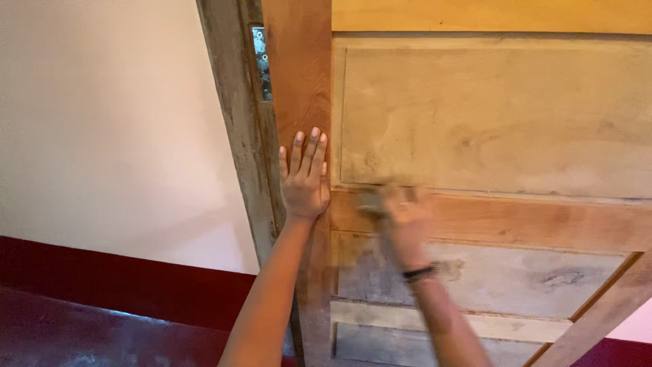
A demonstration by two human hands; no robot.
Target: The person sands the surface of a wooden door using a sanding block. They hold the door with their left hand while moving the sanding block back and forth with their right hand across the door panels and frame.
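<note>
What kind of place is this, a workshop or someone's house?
Probably a room in a house under repair or finishing. A bare wooden panelled door stands in its worn frame, beside a plastered wall with a dark red base band.

Room in a house under finishing or repair, with woodwork in progress.

Bare, unvarnished panelled wooden door (489, 136) fills the space ahead of both hands; raw pale panels, reddish-brown rails, dusty grey smears on the lower panels below the right hand (401, 217). Left hand (304, 178) lies flat on the door's upright edge piece. Just left of that hand, a weathered, scuffed door frame (241, 122) with a metal hinge plate (261, 61) above the fingertips. Further left, a plain cream plastered wall (109, 122) with a dark red painted band (102, 278) along its base, lower than the hands. Domestic paintwork, no workshop fittings visible.
</note>
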